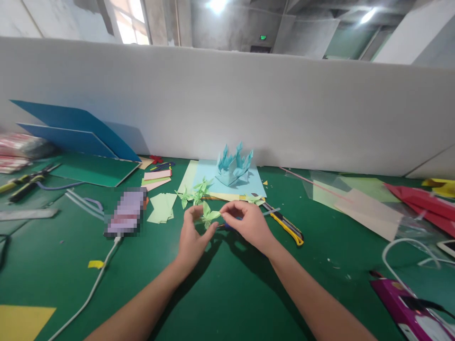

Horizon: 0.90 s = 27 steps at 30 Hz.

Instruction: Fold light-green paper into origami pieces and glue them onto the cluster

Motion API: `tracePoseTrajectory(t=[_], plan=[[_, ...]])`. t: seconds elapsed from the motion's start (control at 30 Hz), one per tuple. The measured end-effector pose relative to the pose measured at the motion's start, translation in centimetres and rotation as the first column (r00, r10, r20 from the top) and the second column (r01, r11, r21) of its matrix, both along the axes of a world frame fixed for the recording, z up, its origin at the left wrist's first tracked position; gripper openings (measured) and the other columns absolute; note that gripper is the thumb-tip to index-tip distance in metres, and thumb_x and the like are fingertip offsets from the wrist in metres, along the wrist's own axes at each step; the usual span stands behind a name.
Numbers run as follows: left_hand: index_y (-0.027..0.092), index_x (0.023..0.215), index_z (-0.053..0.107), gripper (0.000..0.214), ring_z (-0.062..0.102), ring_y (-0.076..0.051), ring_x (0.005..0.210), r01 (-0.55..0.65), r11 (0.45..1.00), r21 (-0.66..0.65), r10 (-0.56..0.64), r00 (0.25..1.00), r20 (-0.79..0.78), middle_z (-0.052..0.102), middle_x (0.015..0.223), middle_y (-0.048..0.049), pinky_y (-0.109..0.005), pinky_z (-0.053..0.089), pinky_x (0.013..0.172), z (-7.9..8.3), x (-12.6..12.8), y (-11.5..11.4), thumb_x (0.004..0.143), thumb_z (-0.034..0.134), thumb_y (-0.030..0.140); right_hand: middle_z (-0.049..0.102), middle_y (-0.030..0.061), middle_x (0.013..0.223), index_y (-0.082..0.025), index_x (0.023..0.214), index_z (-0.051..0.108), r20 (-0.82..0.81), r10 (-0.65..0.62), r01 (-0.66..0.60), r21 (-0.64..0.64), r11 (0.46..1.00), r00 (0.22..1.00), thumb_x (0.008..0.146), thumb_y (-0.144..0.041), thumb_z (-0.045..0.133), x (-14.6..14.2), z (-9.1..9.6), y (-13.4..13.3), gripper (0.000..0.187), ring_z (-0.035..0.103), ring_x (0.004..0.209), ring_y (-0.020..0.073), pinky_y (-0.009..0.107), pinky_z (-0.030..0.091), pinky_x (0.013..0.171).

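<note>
A light green folded paper flower [209,215] is held between my two hands above the green table. My left hand [194,237] has its fingers and thumb closed around the flower's left and lower side. With thumb and forefinger, my right hand [245,221] pinches the tip of its right petal. Just beyond my left hand lie more green paper flowers [201,188]. Behind them a blue folded paper piece with several upright points [234,166] stands on a light blue sheet [254,182]. A yellow utility knife [287,226] lies right of my right hand.
Small green paper slips [161,207] and a phone [127,212] on a white cable [103,270] lie to the left. Blue boards [78,130] lean farther left, near pliers [30,184]. Clear sheets, pink paper [369,213] and a magenta box [401,303] are at right. A white partition [227,99] stands behind.
</note>
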State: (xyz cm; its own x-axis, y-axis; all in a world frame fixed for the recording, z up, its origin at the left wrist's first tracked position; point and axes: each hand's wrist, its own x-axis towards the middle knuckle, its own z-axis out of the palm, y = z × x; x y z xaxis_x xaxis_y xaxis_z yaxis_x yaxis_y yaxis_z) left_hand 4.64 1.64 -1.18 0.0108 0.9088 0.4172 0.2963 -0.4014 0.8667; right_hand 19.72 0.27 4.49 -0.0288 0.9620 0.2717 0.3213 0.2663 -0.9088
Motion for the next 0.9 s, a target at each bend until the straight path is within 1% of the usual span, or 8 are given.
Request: tracePoseTrajectory(t=[0.1, 0.2, 0.33, 0.4, 0.53, 0.67, 0.8, 0.9], plan=[[0.021, 0.095, 0.048, 0.028, 0.062, -0.018, 0.085, 0.071, 0.996, -0.061, -0.069, 0.997, 0.027, 0.060, 0.088, -0.0032, -0.036, 0.051, 0.079, 0.2, 0.2, -0.5, 0.071, 0.062, 0.024, 0.065, 0.0016, 0.069, -0.017, 0.073, 0.062, -0.012, -0.019, 0.019, -0.005, 1.000, 1.000, 0.074, -0.023, 0.055, 0.3, -0.3, -1.5, 0.009, 0.062, 0.064, 0.0150, 0.026, 0.049, 0.061], [0.021, 0.091, 0.050, 0.023, 0.063, -0.016, 0.083, 0.112, 0.991, -0.067, -0.106, 0.991, 0.086, 0.062, 0.086, -0.0023, -0.031, 0.052, 0.077, 0.5, 0.3, -0.8, 0.071, 0.061, 0.022, 0.065, 0.0033, 0.078, -0.018, 0.081, 0.059, -0.032, -0.070, 0.071, 0.036, 0.997, 0.997, 0.078, -0.028, 0.054, 1.5, -1.0, -2.6, 0.011, 0.061, 0.069, 0.0159, 0.026, 0.049, 0.063], [0.021, 0.093, 0.049, 0.027, 0.063, -0.016, 0.086, 0.144, 0.988, -0.062, -0.137, 0.984, 0.116, 0.062, 0.089, -0.0027, -0.031, 0.052, 0.077, 0.4, 0.5, -1.0, 0.069, 0.063, 0.021, 0.062, 0.0046, 0.077, -0.019, 0.082, 0.057, 0.098, -0.286, 0.275, 0.112, 0.955, 0.953, 0.079, -0.034, 0.053, 4.3, -2.7, -3.7, 0.016, 0.058, 0.068, 0.0171, 0.029, 0.049, 0.064], [0.021, 0.093, 0.048, 0.029, 0.063, -0.015, 0.083, 0.149, 0.987, -0.059, -0.140, 0.982, 0.128, 0.061, 0.088, -0.0016, -0.029, 0.053, 0.074, 0.3, 0.6, -1.2, 0.069, 0.064, 0.022, 0.060, 0.0039, 0.074, -0.019, 0.081, 0.054, 0.178, -0.357, 0.343, 0.104, 0.933, 0.917, 0.079, -0.038, 0.053, 5.7, -3.7, -4.1, 0.019, 0.055, 0.065, 0.0171, 0.030, 0.048, 0.061], [0.022, 0.090, 0.050, 0.025, 0.059, -0.012, 0.074, 0.143, 0.987, -0.068, -0.129, 0.977, 0.171, 0.057, 0.086, 0.0000, -0.024, 0.050, 0.063, 0.6, 0.7, -1.4, 0.069, 0.063, 0.023, 0.057, 0.0038, 0.076, -0.020, 0.083, 0.052, 0.376, -0.327, 0.357, -0.011, 0.934, 0.867, 0.077, -0.046, 0.054, 7.2, -4.7, -4.6, 0.026, 0.054, 0.068, 0.0191, 0.031, 0.046, 0.060], [0.021, 0.082, 0.056, 0.013, 0.049, -0.009, 0.056, 0.256, 0.946, -0.200, -0.212, 0.953, 0.216, 0.055, 0.077, 0.0014, -0.022, 0.043, 0.052, 1.4, 0.7, -1.5, 0.073, 0.060, 0.027, 0.058, 0.0050, 0.082, -0.021, 0.088, 0.051, 0.448, -0.235, 0.317, -0.114, 0.942, 0.862, 0.078, -0.047, 0.052, 7.4, -4.7, -4.7, 0.027, 0.055, 0.072, 0.0200, 0.033, 0.046, 0.063], [0.022, 0.092, 0.060, 0.020, 0.054, -0.011, 0.060, 0.278, 0.914, -0.296, -0.177, 0.929, 0.326, 0.059, 0.083, -0.0001, -0.027, 0.047, 0.062, 1.9, 0.8, -1.5, 0.074, 0.059, 0.031, 0.059, 0.0049, 0.084, -0.020, 0.092, 0.052, 0.461, -0.197, 0.302, -0.167, 0.939, 0.865, 0.073, -0.042, 0.059, 7.1, -4.8, -4.6, 0.030, 0.056, 0.073, 0.0200, 0.034, 0.047, 0.066], [0.024, 0.093, 0.060, 0.025, 0.055, -0.011, 0.066, 0.298, 0.901, -0.314, -0.160, 0.903, 0.398, 0.059, 0.091, -0.0013, -0.027, 0.048, 0.067, 1.9, 0.9, -1.5, 0.068, 0.064, 0.026, 0.059, 0.0038, 0.077, -0.018, 0.094, 0.056, 0.496, -0.171, 0.303, -0.198, 0.932, 0.851, 0.071, -0.034, 0.059, 6.6, -4.7, -4.5, 0.029, 0.056, 0.067, 0.0189, 0.032, 0.047, 0.063]])
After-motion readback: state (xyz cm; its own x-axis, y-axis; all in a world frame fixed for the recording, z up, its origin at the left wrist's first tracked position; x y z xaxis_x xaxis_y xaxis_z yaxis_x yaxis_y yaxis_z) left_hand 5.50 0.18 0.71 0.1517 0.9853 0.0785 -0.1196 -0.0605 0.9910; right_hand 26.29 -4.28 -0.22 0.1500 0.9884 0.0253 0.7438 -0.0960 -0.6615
